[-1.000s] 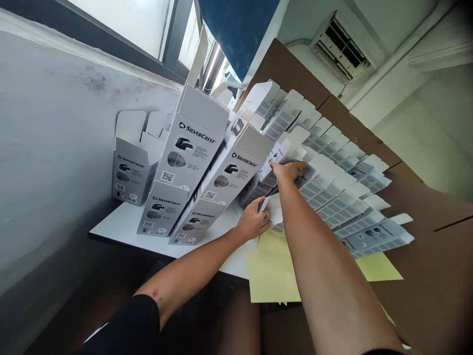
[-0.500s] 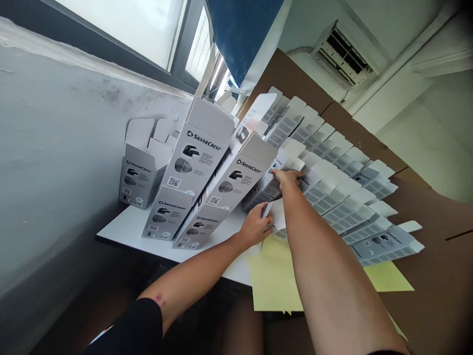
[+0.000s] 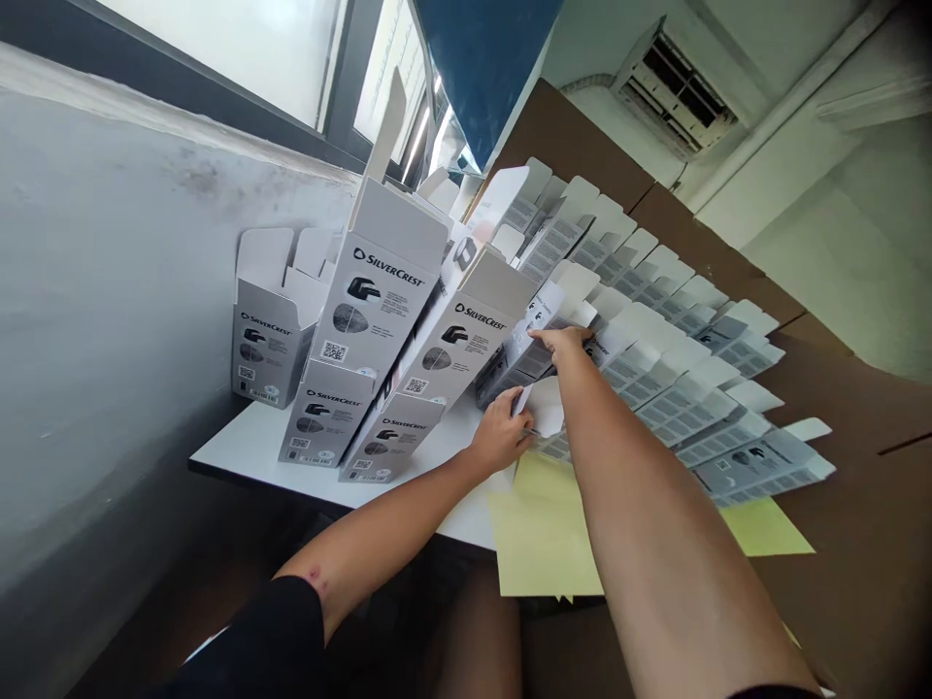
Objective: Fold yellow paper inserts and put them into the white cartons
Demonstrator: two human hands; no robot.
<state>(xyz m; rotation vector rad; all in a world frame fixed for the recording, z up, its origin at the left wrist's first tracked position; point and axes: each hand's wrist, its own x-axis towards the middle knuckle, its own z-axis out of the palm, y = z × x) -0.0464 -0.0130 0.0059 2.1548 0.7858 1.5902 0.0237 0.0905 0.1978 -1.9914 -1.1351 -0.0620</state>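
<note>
1. Lit from upper L via bright window (image 3: 233, 44), dk grey frame (image 3: 346, 83).
2. Bounded on L by pale stained wall (image 3: 109, 252), shadowed low down.
3. Showing blue panel (image 3: 487, 68) top ctr.
4. Backed on R by seamed brown board (image 3: 845, 408).
5. Fitted up high w/ slatted unit (image 3: 677, 92), nr pipe (image 3: 790, 105).
6. Furnished w/ white-topped table (image 3: 240, 445), v. dk below.

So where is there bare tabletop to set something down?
White tabletop shows at the corner near the leftmost box, between the front SilverCrest boxes and the left hand, and in a strip between the left forearm and the yellow sheet. It is crowded around the right hand and along the rows of open boxes.
</note>
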